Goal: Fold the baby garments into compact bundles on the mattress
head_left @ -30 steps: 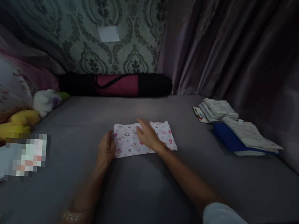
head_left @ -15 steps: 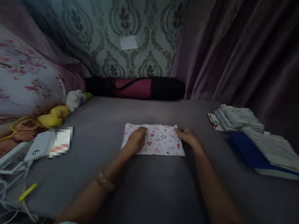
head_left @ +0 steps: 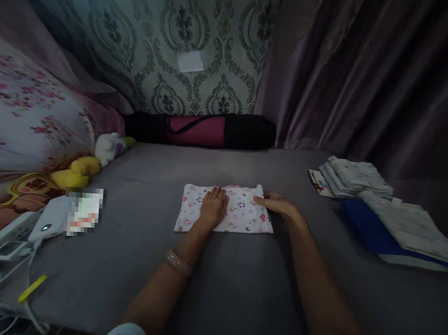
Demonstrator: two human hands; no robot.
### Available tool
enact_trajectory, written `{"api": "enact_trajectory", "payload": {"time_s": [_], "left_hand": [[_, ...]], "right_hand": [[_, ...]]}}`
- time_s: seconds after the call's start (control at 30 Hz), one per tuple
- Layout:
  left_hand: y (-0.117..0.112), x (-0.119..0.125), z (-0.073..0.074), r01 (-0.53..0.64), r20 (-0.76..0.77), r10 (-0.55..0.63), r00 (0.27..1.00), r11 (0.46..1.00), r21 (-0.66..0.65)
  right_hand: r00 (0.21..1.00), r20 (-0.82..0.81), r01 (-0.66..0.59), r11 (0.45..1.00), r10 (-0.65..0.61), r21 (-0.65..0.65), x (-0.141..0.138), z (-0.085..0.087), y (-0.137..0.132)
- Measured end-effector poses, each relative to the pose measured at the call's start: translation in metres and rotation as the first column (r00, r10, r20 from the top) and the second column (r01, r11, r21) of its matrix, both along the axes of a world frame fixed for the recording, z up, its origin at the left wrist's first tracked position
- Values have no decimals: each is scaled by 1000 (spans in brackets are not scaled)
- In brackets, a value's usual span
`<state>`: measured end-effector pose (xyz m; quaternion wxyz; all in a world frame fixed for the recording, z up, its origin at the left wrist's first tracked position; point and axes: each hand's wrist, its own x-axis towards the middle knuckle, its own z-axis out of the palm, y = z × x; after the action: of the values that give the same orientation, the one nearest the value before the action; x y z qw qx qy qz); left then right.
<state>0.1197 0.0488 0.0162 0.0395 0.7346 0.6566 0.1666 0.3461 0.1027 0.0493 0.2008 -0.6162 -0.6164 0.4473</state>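
A white cloth (head_left: 243, 216) printed with pink hearts and small dark figures lies folded into a flat rectangle on the grey bed sheet (head_left: 220, 288). My left hand (head_left: 214, 207) rests palm down on it, left of its middle, fingers stretched out and pointing away from me. At the right edge, my right hand (head_left: 278, 205) pinches the cloth, the thumb on top and the fingers partly hidden beyond the edge. A bracelet circles my left wrist.
Stacked folded cloths (head_left: 360, 178) and a blue folded cloth (head_left: 364, 226) lie at right. On the left are a power strip (head_left: 11, 233), white cables, a white device (head_left: 52, 217), a yellow strip (head_left: 32, 288) and plush toys (head_left: 71, 176). A black and pink long bag (head_left: 199, 130) lines the wall.
My left hand has slid right from the cloth's left part and flattened out. My right hand stays at the right edge, its thumb a little further in. The view has shifted slightly.
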Motion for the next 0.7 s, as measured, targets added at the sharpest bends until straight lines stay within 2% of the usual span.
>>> {"api": "enact_trajectory", "payload": {"time_s": [0.17, 0.3, 0.43, 0.7], "left_hand": [[-2, 3, -4, -13, -52, 13, 999, 1000, -11], [-2, 4, -8, -26, -61, 26, 998, 1000, 5], [-2, 4, -8, -18, -61, 18, 998, 1000, -4], [-9, 16, -4, 55, -86, -53, 995, 998, 15]], "right_hand": [[990, -116, -85, 995, 78, -60, -1, 7, -3], [955, -296, -86, 982, 32, -171, 0, 18, -11], [902, -430, -133, 974, 42, -185, 5, 26, -14], [904, -425, -149, 967, 48, -207, 22, 42, -18]]}}
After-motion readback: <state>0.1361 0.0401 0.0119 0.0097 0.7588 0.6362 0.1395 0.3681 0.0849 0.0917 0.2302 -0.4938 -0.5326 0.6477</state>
